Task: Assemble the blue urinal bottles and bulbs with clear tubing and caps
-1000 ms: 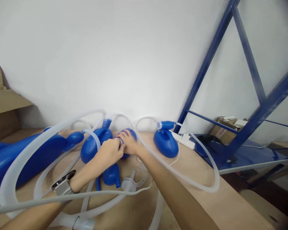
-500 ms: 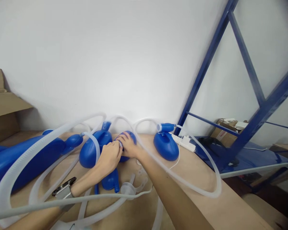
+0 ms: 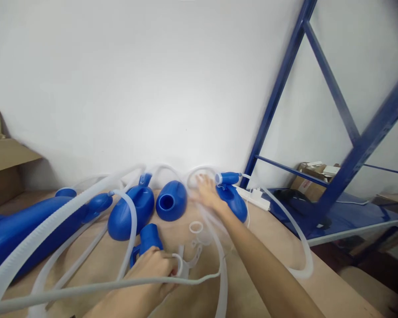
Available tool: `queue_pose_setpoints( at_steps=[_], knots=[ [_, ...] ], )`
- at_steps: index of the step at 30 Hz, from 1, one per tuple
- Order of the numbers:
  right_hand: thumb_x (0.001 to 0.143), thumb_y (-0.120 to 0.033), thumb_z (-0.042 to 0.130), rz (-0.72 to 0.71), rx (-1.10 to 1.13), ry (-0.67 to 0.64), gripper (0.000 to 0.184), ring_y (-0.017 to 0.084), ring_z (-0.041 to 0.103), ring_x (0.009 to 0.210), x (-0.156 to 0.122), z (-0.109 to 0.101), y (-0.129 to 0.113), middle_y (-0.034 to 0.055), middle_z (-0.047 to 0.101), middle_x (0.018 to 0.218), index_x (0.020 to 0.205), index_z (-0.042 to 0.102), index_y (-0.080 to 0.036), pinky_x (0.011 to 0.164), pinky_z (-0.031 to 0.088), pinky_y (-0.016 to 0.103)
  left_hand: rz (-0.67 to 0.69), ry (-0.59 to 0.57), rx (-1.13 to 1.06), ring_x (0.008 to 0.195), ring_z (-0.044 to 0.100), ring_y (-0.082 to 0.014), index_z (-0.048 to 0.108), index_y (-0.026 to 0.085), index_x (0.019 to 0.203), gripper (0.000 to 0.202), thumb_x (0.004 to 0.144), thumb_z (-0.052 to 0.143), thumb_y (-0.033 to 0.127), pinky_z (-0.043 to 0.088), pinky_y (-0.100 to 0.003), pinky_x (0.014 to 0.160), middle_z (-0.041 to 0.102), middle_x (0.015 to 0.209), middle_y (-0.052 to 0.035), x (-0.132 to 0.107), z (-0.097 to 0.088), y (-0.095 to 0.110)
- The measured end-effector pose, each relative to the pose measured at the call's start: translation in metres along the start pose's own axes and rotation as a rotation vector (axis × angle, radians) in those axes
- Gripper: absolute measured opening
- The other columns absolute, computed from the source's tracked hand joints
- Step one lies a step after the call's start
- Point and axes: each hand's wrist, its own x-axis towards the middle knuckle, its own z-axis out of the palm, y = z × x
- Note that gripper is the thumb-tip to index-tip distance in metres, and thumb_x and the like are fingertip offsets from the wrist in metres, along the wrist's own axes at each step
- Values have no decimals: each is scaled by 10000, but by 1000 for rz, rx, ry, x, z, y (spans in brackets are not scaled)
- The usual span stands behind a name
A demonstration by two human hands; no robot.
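Note:
My left hand (image 3: 157, 271) is low in the middle, its fingers curled on a white ring-shaped part (image 3: 178, 260). Just beyond it lies a blue spout piece (image 3: 150, 237). Blurred by motion, my right hand (image 3: 207, 192) stretches towards the wall with fingers spread, against a translucent hose (image 3: 215, 227). Between the hands and the wall sits a blue urinal bottle (image 3: 179, 207), its round mouth uncovered and facing me. Similar blue bottles stand left (image 3: 132, 212) and right (image 3: 235, 205) of it. A loose white ring (image 3: 196, 227) lies on the table.
A long blue container (image 3: 36, 225) and a large corrugated hose (image 3: 53, 212) fill the left side. A thin cord (image 3: 102, 287) crosses in front. Cardboard box (image 3: 6, 154) at left, power strip (image 3: 255, 198) and blue metal rack (image 3: 278, 88) at right.
Both hands have left the middle bottle, whose mouth now shows. My left hand has come down towards me with the white part; my right hand has moved right, shifting the hose.

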Motion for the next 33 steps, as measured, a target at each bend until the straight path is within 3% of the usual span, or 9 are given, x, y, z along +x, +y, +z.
queue_pose_setpoints(
  at_steps=[3,5,7,11,15,19,22,26,33],
  knots=[
    [978,-425,576,329,-70,201,797,484,286,1565,-22,-32,51,352,327,1641,1628,287,-65,1222,183,721,-6,-26,126,957,745,-280,687,214,900,212,882,502,111,489,-441,980,791,1036,-62,11,13,-7],
    [956,-411,582,467,-86,209,753,532,443,1449,-37,-46,78,402,471,1507,1554,394,5,1123,332,733,-45,-42,191,971,751,-297,678,206,924,182,876,525,120,505,-442,965,792,1064,-90,19,9,-17],
    [932,-377,595,499,-77,155,574,464,639,1244,-49,-53,95,319,668,1289,1388,598,-28,1021,487,600,-126,-37,198,951,752,-303,668,211,901,126,870,559,155,523,-400,867,796,1011,-91,24,-1,-26],
    [934,-390,602,441,-70,74,290,334,737,982,-70,-61,95,151,769,970,1005,763,-160,858,541,409,-216,82,96,954,744,-291,679,237,954,127,848,614,211,487,-347,772,786,955,-53,32,-33,-27],
    [900,-684,633,402,-54,3,519,286,688,671,-84,-82,73,64,684,646,642,664,-235,661,495,375,-96,286,-150,957,743,-270,687,230,984,168,970,532,294,511,-355,817,783,990,-60,68,-53,0],
    [887,-700,673,231,-121,258,508,358,685,1099,-77,-100,61,140,754,1122,1060,751,-228,927,522,459,-61,433,-297,1368,603,-320,496,157,1515,546,1058,491,455,480,-431,1108,599,1526,-179,143,-52,26],
    [850,-671,744,17,-181,287,696,438,424,1478,-60,-94,64,175,543,1556,1395,646,-249,1190,313,634,-128,464,-384,1388,591,-324,449,65,1544,620,1109,405,504,470,-466,1155,534,1558,-266,203,-48,33],
    [894,-650,705,-22,-149,144,624,387,573,1319,-44,-72,73,146,671,1387,1367,651,-247,1169,299,650,-170,479,-478,1164,691,-274,632,159,1351,412,1050,620,440,586,-505,1002,678,1338,-131,255,-42,34],
    [961,-584,667,14,-171,234,492,342,610,1208,-46,-60,72,127,700,1327,1332,699,-264,1081,323,546,-299,576,-660,1133,687,-260,651,173,1311,354,1023,677,376,605,-477,961,670,1320,-113,289,-17,30]
  ],
)
